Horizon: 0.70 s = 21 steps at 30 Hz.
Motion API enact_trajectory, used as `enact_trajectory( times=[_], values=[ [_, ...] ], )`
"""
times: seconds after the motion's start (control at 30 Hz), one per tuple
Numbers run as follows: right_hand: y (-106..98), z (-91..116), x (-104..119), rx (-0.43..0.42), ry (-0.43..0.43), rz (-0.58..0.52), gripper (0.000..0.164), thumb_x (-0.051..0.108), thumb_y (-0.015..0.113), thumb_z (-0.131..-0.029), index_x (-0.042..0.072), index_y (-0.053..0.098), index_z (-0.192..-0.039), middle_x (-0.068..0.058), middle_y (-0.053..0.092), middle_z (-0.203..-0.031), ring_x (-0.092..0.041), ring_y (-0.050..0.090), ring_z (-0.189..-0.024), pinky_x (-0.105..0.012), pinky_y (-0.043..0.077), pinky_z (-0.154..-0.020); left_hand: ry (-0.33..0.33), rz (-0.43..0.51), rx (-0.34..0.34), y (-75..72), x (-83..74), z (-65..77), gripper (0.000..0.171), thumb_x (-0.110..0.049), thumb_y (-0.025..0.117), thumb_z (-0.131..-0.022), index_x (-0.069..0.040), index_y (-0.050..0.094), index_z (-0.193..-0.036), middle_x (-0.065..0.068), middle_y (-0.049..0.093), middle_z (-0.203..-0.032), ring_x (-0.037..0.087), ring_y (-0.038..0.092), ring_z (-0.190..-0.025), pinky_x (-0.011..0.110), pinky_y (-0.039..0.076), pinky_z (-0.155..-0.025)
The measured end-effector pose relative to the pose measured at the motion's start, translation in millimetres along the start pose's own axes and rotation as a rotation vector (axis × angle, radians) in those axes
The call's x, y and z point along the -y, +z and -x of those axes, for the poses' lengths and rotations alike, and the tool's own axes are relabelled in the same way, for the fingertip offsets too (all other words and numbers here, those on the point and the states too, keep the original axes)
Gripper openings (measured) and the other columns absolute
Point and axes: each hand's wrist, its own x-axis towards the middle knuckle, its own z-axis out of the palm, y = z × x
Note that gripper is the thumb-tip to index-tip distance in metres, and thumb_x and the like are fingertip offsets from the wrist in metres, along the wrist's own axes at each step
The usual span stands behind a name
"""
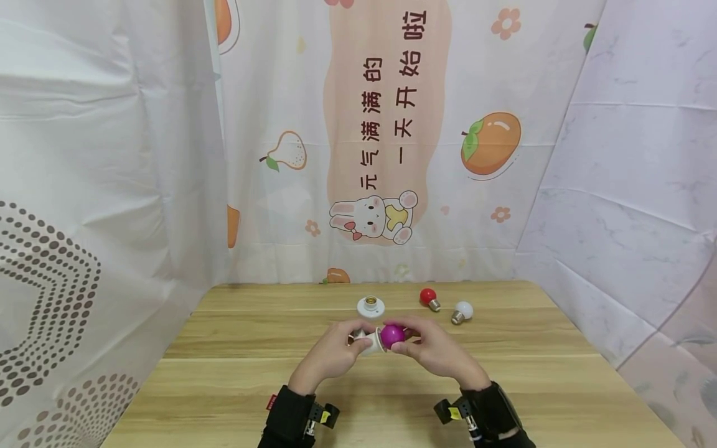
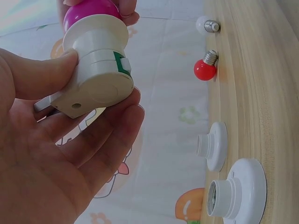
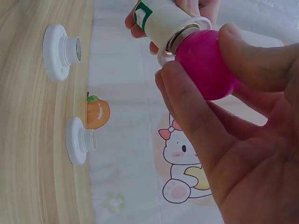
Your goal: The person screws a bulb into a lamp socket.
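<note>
My left hand grips a white plug-in lamp socket with a green-edged switch on its side and a metal prong at its back end. In my right hand is a magenta light bulb, pinched between thumb and fingers. The bulb's metal base sits partly inside the socket's flared mouth, and a strip of the metal still shows in the right wrist view. Both hands meet above the middle of the table, with socket and bulb lined up end to end.
Behind the hands, a round white lamp holder stands on the wooden table. A second lamp holder shows in the wrist views. A red bulb and a white bulb lie at the back right. Curtains surround the table.
</note>
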Motion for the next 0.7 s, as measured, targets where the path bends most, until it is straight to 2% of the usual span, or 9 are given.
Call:
enact_trajectory(
  times=[0.23,0.47,0.7],
  values=[
    [0.2,0.1,2.0,0.007,0.035,-0.028,0.042,0.017,0.072,-0.096,0.005,0.063,-0.135,-0.012,0.067,-0.126,-0.024,0.067,-0.100,-0.030,0.056,-0.078,0.004,0.007,0.002,-0.2,-0.6,-0.2,0.020,-0.016,0.062,-0.102,-0.009,0.069,-0.120,0.002,0.069,-0.111,0.012,0.063,-0.092,0.028,0.052,-0.076],
    [2.0,-1.1,2.0,0.025,0.063,-0.126,0.040,0.013,0.067,-0.099,0.000,0.061,-0.137,-0.018,0.066,-0.124,-0.023,0.069,-0.096,-0.029,0.059,-0.075,0.000,0.001,-0.004,0.1,-1.6,-0.3,0.020,-0.016,0.063,-0.102,-0.010,0.070,-0.119,0.001,0.069,-0.111,0.012,0.063,-0.091,0.028,0.052,-0.076],
    [3.4,-2.2,3.0,0.035,0.096,-0.177,0.040,0.015,0.063,-0.102,-0.006,0.058,-0.136,-0.018,0.069,-0.113,-0.027,0.071,-0.085,-0.031,0.060,-0.072,0.001,-0.010,-0.004,0.5,-1.1,-0.3,0.020,-0.016,0.063,-0.102,-0.010,0.070,-0.120,0.002,0.070,-0.112,0.012,0.063,-0.091,0.028,0.052,-0.075]
  ],
)
